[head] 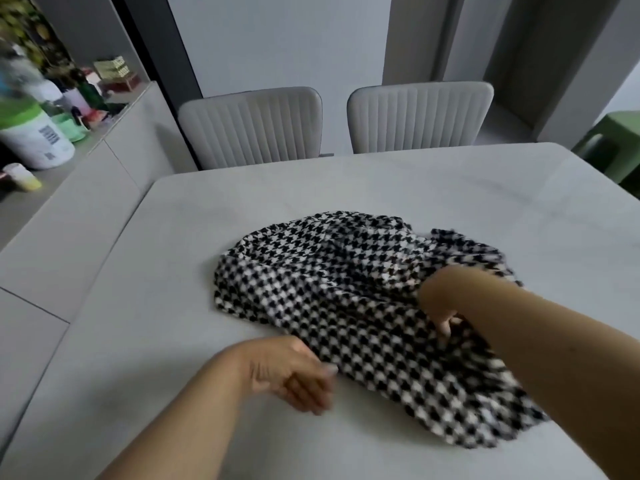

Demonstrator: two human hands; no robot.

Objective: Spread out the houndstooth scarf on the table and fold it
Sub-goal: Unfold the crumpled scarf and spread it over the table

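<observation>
The black-and-white houndstooth scarf [332, 292] lies bunched in a loose heap on the pale grey table [173, 271], from the middle toward the near right. My right hand [441, 306] is pushed into the folds on the heap's right side, its fingers curled around cloth and partly hidden. My left hand [294, 372] rests on the table at the scarf's near left edge, its fingers loosely bent and its fingertips touching the hem. It is blurred.
Two light upholstered chairs [252, 126] [420, 116] stand at the table's far edge. A sideboard [114, 147] at the left carries bottles and tubs [34, 136]. A green stool [616, 147] stands beyond the right corner.
</observation>
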